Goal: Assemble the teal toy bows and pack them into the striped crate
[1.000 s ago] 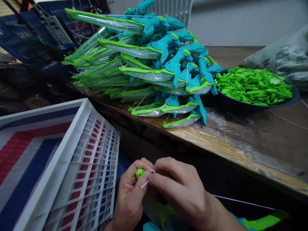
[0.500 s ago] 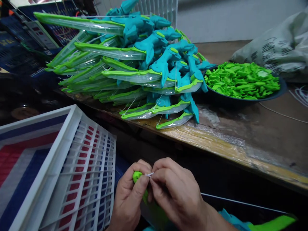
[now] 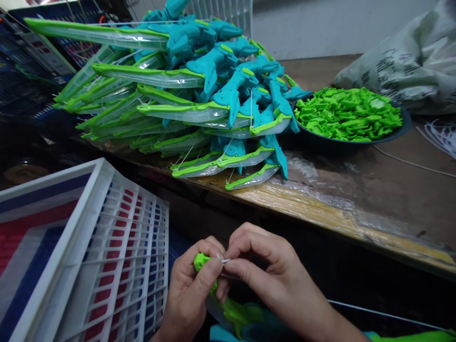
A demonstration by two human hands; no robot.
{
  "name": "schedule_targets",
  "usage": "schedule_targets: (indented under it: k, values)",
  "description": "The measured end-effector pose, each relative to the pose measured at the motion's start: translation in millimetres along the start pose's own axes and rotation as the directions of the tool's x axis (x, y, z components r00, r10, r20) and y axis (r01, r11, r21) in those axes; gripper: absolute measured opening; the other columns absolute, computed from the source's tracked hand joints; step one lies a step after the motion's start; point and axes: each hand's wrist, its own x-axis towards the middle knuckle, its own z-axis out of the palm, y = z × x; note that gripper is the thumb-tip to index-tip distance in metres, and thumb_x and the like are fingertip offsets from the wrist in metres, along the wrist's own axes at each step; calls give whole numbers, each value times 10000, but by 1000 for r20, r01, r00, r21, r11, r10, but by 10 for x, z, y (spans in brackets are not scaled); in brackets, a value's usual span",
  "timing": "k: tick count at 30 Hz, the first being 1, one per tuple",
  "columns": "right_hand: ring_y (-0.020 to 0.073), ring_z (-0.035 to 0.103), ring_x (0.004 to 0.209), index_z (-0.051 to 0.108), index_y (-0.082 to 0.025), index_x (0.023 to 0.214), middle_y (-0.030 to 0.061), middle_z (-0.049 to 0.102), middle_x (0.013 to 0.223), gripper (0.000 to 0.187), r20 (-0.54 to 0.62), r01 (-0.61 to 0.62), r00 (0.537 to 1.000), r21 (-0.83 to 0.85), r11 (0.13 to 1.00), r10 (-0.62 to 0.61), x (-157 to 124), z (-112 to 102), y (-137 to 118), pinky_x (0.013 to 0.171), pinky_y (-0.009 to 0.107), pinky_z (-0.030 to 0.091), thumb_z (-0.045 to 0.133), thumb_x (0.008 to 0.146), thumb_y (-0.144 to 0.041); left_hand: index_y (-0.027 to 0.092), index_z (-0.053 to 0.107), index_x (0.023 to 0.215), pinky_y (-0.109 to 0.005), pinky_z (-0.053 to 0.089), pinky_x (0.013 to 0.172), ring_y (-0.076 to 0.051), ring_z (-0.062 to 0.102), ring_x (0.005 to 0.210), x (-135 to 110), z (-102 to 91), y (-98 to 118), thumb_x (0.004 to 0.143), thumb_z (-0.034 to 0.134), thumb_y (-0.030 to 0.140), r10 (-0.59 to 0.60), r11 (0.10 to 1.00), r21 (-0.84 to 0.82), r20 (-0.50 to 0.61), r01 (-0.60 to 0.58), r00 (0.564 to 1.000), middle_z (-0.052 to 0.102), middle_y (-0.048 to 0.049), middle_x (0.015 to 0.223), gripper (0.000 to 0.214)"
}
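Gripping green end of toy bow [image 3: 200, 261] at six o'clock, left hand [image 3: 192, 287]; pinching white string [image 3: 224, 261] close by, right hand [image 3: 276, 266]! Piled bows [image 3: 221, 61] at eleven, bowl [image 3: 405, 122] at two, crate [image 3: 59, 251] at eight.

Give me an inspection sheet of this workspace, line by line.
Surface: brown bench, its front edge yellowish and shiny.
Things in work: bow-shaped piece, green and teal, partly hidden by the hands; white string at its green tip.
Clutter: pile of similar pieces; dark bowl heaped with green parts; printed sack behind it.
Hands: left hand grips the piece near its tip; right hand pinches the string.
Cables: thin cord on the bench, right of the bowl; loose white strands beyond.
Surroundings: white basket with striped lining, left; pale wall behind.
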Motion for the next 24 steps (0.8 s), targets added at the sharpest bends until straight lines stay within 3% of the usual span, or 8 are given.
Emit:
schedule_targets:
  k: [3,5,8,10,13,16,19,24]
  values:
    - [97,659,826,653,-163,919,54,626,1049,137,33,182,983,-151,972,-179,-8,-24,-9,682,183,576,558,964,-75,195,685,895,-162,458,512,-66,540,542,10,-8,-4,984,629,273,-25,998,-51,-5,25,1000,542,13,760,131]
    - [122,644,892,622,-167,1005,79,642,1113,177,114,351,936,-253,901,-333,-8,-25,8,727,221,570,509,955,-40,196,693,894,-160,461,519,-74,545,547,11,-13,-2,975,645,291,-34,997,-76,-2,34,999,539,15,714,134]
    - [155,589,869,559,-176,985,67,647,958,156,201,499,867,-360,788,-457,-1,-16,30,722,272,528,479,949,-47,185,687,858,-155,450,518,-76,538,550,4,-11,11,972,650,291,-41,996,-84,26,43,999,533,14,688,159]
    - [162,556,831,529,-184,944,57,621,884,148,208,490,871,-416,766,-445,-11,-5,28,709,288,505,447,961,-62,179,668,830,-157,441,504,-73,532,540,-5,-1,16,974,645,269,-51,996,-79,9,52,999,547,12,703,171]
    - [160,565,845,518,-188,928,57,610,890,163,141,382,923,-438,813,-358,-64,17,5,719,281,507,426,965,-59,182,660,837,-167,453,499,-76,539,541,-22,18,2,971,652,264,-49,998,-40,-40,47,998,564,11,736,158]
    - [121,596,770,537,-187,939,27,596,879,139,30,194,980,-340,920,-195,-118,34,-21,688,238,515,452,983,-86,194,672,874,-174,473,509,-72,549,544,-36,20,-42,973,653,249,-13,1000,25,-54,14,998,570,15,770,115]
    - [77,596,663,558,-187,937,-5,584,859,110,-28,55,998,-230,972,-63,-128,32,-28,627,197,504,495,994,-117,203,679,882,-172,477,504,-67,544,536,-31,-1,-91,988,630,233,16,998,55,-43,-14,999,556,22,769,120]
    - [81,579,724,579,-170,850,4,589,849,145,-62,176,976,-328,928,-207,-109,21,14,650,181,478,578,972,-93,206,702,894,-175,470,493,-74,547,535,26,-46,-116,1000,608,267,21,999,30,70,-23,997,545,15,758,154]
